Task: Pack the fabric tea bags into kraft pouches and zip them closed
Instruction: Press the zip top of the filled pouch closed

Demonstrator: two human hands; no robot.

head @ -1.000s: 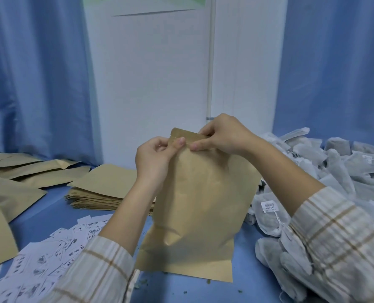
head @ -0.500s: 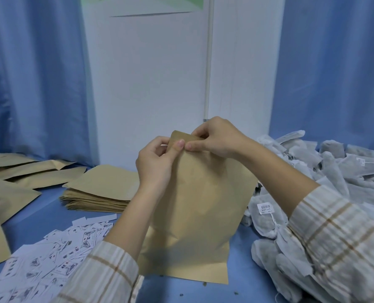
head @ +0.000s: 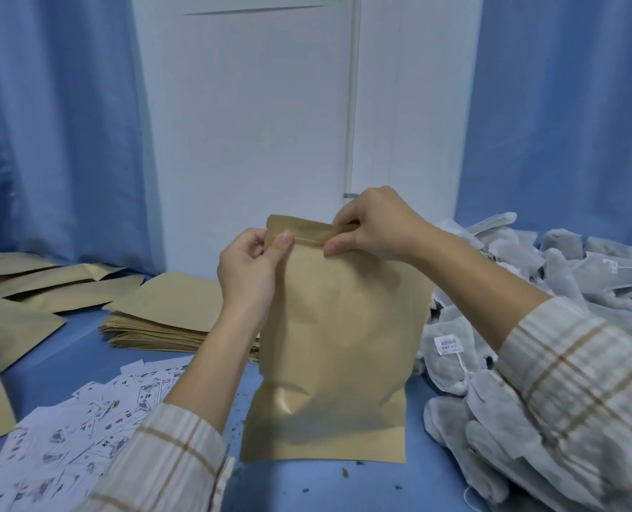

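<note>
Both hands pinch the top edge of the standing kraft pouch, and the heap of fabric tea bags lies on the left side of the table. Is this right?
Not quite. In the head view the left hand and right hand do pinch the top of the standing kraft pouch, but the heap of fabric tea bags lies on the right side of the table, not the left.

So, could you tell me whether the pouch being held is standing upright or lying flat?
Upright: the kraft pouch stands on its base while both hands pinch its top strip.
</note>
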